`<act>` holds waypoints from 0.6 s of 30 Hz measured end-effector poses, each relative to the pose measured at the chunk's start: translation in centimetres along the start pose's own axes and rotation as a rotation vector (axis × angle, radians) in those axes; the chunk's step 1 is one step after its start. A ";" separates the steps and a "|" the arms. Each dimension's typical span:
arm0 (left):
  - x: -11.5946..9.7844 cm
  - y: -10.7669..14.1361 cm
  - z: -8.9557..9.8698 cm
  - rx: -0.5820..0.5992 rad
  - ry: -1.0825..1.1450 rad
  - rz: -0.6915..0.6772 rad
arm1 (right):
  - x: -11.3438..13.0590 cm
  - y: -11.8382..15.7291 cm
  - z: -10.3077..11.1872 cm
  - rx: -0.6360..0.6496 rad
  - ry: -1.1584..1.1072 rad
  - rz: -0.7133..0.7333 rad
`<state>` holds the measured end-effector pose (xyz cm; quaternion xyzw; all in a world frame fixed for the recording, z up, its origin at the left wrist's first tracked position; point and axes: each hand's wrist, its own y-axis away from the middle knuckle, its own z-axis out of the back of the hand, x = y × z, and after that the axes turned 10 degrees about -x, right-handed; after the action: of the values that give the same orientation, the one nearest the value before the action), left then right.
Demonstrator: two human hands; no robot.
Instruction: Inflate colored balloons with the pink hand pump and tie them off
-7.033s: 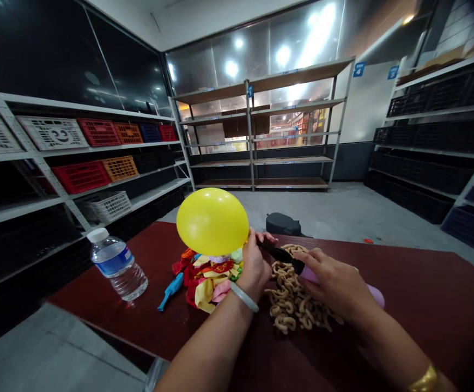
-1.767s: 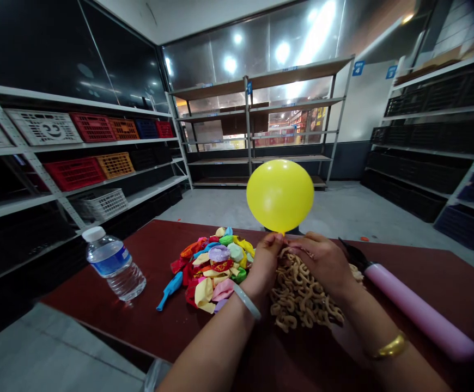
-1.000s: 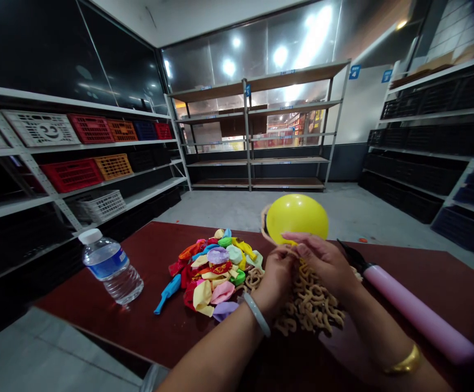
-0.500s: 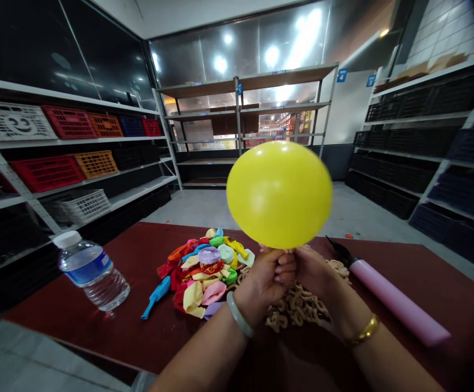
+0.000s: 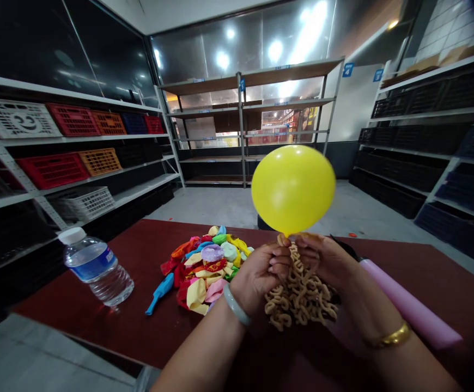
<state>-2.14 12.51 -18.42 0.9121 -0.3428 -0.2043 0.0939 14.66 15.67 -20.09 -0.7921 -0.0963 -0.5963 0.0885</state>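
"Where's the balloon [image 5: 293, 188]?"
"Upright above the cord [image 5: 300, 302]; from here I see the left hand's [image 5: 261, 269] fingers closed at its neck."
"And the right hand [image 5: 330, 261]?"
"Fingers curled just beside; I can't tell their grip. I'd pinch firmly, drawing cord gently."

One inflated balloon [image 5: 293, 188] is showing, with two hands [image 5: 261, 268], two bangles [image 5: 237, 306], one bottle [image 5: 98, 269], one pump [image 5: 411, 305] and one table [image 5: 131, 326]. Three red crates [image 5: 53, 170] and two orange crates [image 5: 100, 161] are standing; three signs [image 5: 348, 69] are hanging. Limp balloons [image 5: 196, 294] and tan coils [image 5: 300, 302] are overlapping past counting.
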 end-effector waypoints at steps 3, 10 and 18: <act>0.0 -0.9 0.3 -0.053 -0.142 -0.196 | 0.3 0.4 -0.5 -0.032 -0.048 -0.035; 0.5 -3.4 2.0 -0.393 -0.718 -0.962 | 0.0 1.8 -2.9 -0.287 0.738 0.630; 1.2 -3.8 2.7 -0.424 -0.968 -1.175 | 0.5 1.9 -2.7 -0.173 0.746 0.792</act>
<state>-0.24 14.47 -22.40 0.7162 0.2387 -0.6555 -0.0170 12.80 13.17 -18.87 -0.5069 0.2964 -0.7634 0.2689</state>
